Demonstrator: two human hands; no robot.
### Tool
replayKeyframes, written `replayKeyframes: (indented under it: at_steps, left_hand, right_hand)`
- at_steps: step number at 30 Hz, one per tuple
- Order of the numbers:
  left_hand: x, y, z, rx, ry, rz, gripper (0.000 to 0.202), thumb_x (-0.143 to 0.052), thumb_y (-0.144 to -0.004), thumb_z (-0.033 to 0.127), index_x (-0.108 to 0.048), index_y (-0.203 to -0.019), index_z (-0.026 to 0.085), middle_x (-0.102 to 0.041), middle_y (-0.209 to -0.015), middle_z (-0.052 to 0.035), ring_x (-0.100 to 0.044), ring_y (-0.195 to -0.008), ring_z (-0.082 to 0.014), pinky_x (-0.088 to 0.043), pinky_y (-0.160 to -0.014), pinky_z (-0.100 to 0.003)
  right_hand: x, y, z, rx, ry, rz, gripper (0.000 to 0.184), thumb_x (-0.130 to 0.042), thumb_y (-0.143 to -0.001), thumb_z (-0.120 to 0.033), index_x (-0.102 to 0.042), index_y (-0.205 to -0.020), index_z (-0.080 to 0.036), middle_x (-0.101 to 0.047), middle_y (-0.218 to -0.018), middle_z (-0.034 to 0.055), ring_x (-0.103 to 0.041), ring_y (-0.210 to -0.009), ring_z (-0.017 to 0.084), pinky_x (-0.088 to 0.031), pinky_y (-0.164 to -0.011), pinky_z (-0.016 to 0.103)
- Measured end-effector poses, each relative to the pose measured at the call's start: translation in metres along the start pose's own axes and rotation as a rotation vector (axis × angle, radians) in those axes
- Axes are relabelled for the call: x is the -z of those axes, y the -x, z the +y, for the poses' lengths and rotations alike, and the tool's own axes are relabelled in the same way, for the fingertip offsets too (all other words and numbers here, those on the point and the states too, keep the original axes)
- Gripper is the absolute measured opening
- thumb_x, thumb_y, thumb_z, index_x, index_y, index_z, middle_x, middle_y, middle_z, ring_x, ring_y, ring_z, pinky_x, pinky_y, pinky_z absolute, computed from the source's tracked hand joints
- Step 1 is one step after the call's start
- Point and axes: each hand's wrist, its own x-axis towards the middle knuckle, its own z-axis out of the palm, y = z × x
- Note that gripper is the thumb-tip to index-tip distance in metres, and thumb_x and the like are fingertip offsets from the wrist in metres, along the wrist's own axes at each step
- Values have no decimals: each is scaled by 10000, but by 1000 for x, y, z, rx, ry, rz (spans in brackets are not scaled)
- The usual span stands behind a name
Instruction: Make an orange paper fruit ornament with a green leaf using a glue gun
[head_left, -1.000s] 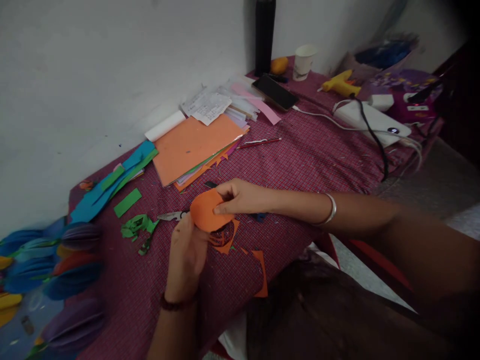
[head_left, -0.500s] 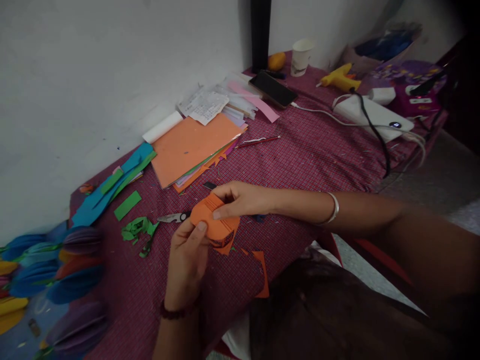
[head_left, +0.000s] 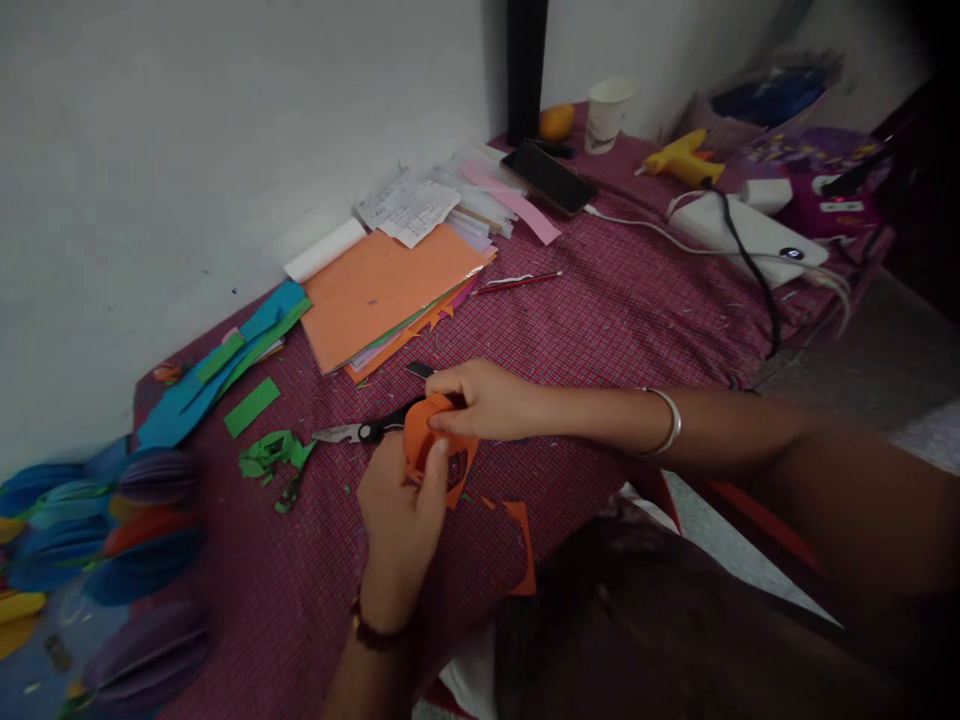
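Both my hands hold a small stack of orange paper circles (head_left: pixel 420 440) just above the red checked tablecloth (head_left: pixel 600 310). My left hand (head_left: pixel 401 515) pinches the stack from below with thumb and fingers closed on it. My right hand (head_left: pixel 484 400) grips its upper edge from the right, and the paper is bent between them. Scissors (head_left: pixel 360 432) lie on the cloth right behind the stack. Orange offcuts (head_left: pixel 521 545) lie beside my left hand.
A pile of coloured paper sheets (head_left: pixel 382 290) lies by the wall, green scraps (head_left: pixel 270 455) at left, and paper ball decorations (head_left: pixel 112 540) at far left. Farther back are a red pencil (head_left: pixel 517 283), phone (head_left: pixel 549 178), paper cup (head_left: pixel 604 115), yellow glue gun (head_left: pixel 681 158) and white power strip (head_left: pixel 742 238).
The flat orange circles have been folded over between my hands. My left hand shifted right and gripped the stack lower, uncovering the scissors behind it.
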Motion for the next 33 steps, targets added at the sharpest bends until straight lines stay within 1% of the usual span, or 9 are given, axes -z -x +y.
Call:
replayKeyframes:
  at_steps: [2,4,6,11,15,18,22,27,33]
  left_hand:
    - [1,0,1,-114,-166,37,188,-569,-893,302,-619,-756,182,-595,-701,-15,-532,-669,-159,-396,-639,-283]
    - [4,0,0,-120,-140,36,198,-545,-911,283,-628,-762,182,-605,-707,-20,-538,-672,-157,-400,-645,-284]
    - [8,-1,0,-6,72,-29,193,-563,-913,310,-670,-815,184,-632,-723,-19,-561,-674,-152,-422,-636,-273]
    - [10,-1,0,374,913,-222,237,-695,-825,402,-746,-950,207,-724,-794,-36,-675,-742,-178,-537,-726,-302]
    - [3,0,-4,453,1111,-240,267,-801,-713,392,-770,-914,218,-752,-795,-42,-710,-747,-193,-576,-761,-325]
    - [-2,1,-9,441,1047,-237,344,-826,-688,345,-763,-999,210,-768,-914,-66,-722,-807,-213,-584,-787,-340]
    - [-6,1,-9,418,840,-179,394,-830,-685,290,-750,-1056,183,-763,-990,-74,-713,-856,-220,-575,-815,-343]
    - [-4,-2,0,391,644,-181,345,-806,-706,327,-755,-1008,167,-755,-898,-49,-680,-776,-193,-552,-740,-299]
    - [-6,1,12,181,259,-57,133,-690,-801,280,-741,-877,184,-682,-738,2,-576,-654,-145,-455,-613,-246]
  right_hand:
    - [0,2,-1,37,97,12,158,-557,-778,-158,-452,-661,-161,-437,-640,-47,-384,-608,81,-231,-576,238]
    - [1,2,-2,47,109,12,155,-559,-790,-169,-462,-668,-158,-439,-648,-42,-386,-615,83,-239,-585,238]
    - [3,1,-2,49,-14,-40,206,-583,-813,-230,-462,-661,-159,-423,-634,-45,-385,-608,81,-260,-578,230]
    - [4,0,-1,15,-561,-261,381,-649,-810,-481,-495,-704,-149,-412,-631,-59,-378,-573,65,-298,-515,204]
    - [-1,2,-1,-62,-722,-265,439,-689,-778,-536,-510,-708,-141,-433,-622,-64,-375,-560,52,-297,-504,189]
    - [-2,2,0,-67,-690,-239,420,-690,-782,-514,-516,-700,-141,-439,-613,-62,-379,-560,53,-304,-512,193]
    - [0,1,3,-15,-490,-194,352,-683,-791,-434,-507,-688,-148,-436,-629,-52,-389,-594,66,-293,-531,202]
    - [1,0,1,28,-355,-160,196,-611,-815,-315,-544,-754,-142,-491,-687,-29,-429,-644,87,-338,-596,222]
    - [-3,5,-10,21,165,111,105,-535,-793,-166,-468,-712,-164,-472,-688,-21,-383,-637,99,-239,-604,253]
